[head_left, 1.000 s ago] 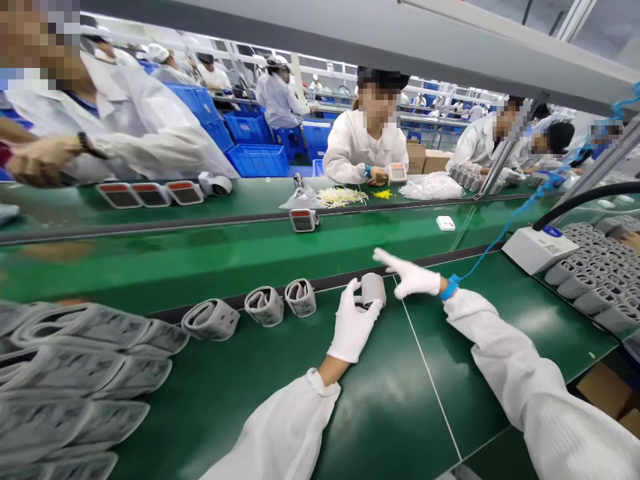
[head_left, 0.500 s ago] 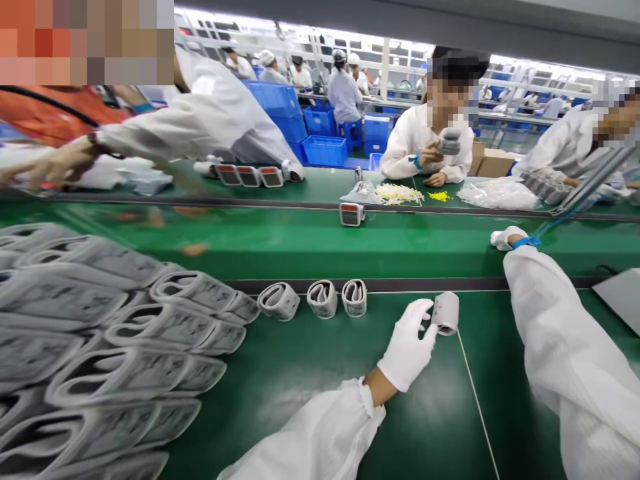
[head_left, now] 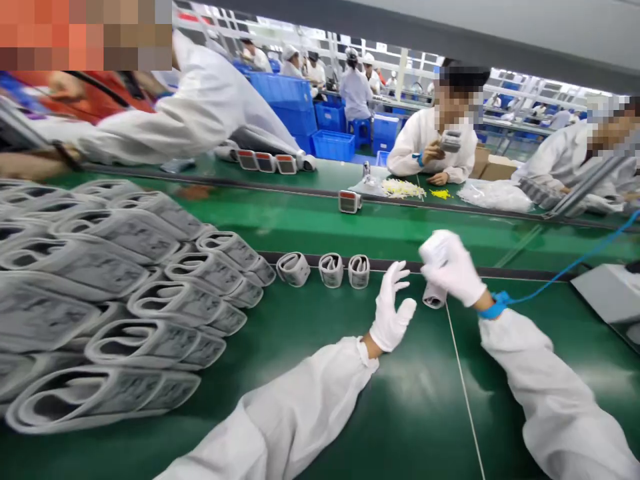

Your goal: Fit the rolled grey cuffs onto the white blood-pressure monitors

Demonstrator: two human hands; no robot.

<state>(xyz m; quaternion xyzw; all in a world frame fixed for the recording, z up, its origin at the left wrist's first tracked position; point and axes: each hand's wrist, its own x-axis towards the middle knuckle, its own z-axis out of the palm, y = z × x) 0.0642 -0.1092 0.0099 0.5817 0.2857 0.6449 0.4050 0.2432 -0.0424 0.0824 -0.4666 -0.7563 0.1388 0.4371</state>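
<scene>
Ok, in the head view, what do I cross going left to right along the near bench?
Pile of grey cuffs, three rolled grey cuffs, left hand, right hand, blue wrist strap, grey box.

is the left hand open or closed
Open: the left hand has its gloved fingers spread and holds nothing. The rolled cuff sits just beyond it, under the right hand.

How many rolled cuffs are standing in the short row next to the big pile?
3: the leftmost cuff, the middle cuff and the rightmost cuff, side by side along the far edge of the green belt, just right of the pile of cuffs.
</scene>
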